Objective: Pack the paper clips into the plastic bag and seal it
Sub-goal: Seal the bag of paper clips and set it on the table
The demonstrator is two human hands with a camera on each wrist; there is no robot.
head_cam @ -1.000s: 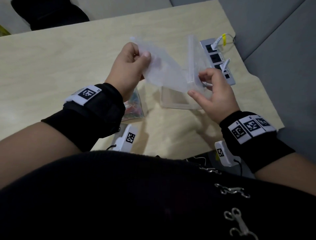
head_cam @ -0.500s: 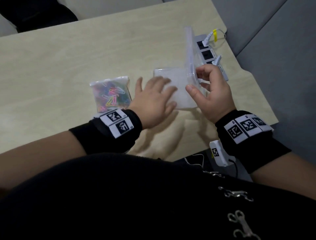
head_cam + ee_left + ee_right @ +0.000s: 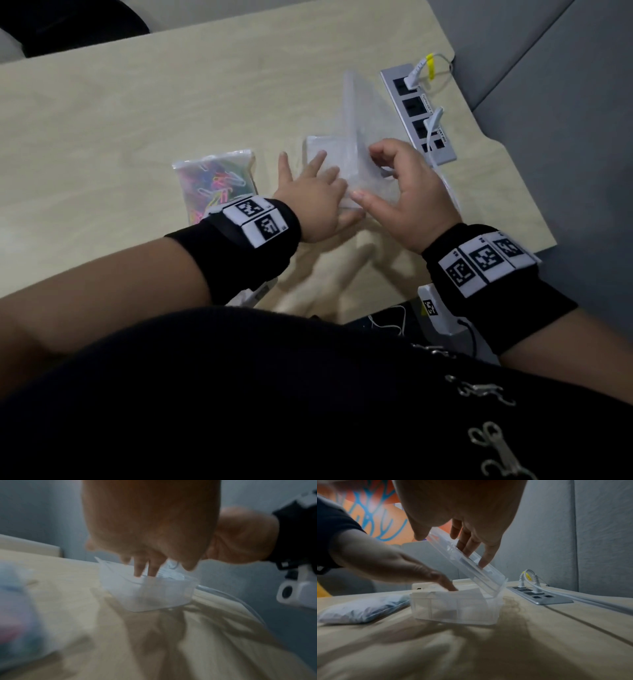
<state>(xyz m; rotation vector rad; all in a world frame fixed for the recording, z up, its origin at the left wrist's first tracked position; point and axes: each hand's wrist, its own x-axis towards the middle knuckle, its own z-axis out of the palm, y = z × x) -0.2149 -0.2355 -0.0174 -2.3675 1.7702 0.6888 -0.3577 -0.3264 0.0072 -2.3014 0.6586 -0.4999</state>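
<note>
A sealed clear bag of coloured paper clips (image 3: 214,180) lies flat on the table, left of my left hand; in the right wrist view the bag (image 3: 359,609) is blurred. A clear plastic box (image 3: 318,150) stands beside it with its lid (image 3: 356,109) tilted up. My left hand (image 3: 308,181) reaches into the box (image 3: 150,595), its straight fingers (image 3: 145,569) pressing on crumpled clear plastic inside. My right hand (image 3: 387,168) holds the lid (image 3: 471,563) between thumb and fingers (image 3: 469,547).
A grey power strip (image 3: 418,113) with white plugs and cables is set in the light wooden table (image 3: 137,102) just right of the box. The table's right edge and a grey padded wall lie beyond it. My dark clothing fills the foreground.
One second ago my left hand held a clear plastic sheet up in the air. It has come down into the box, uncovering the paper-clip bag. My right hand stays on the lid.
</note>
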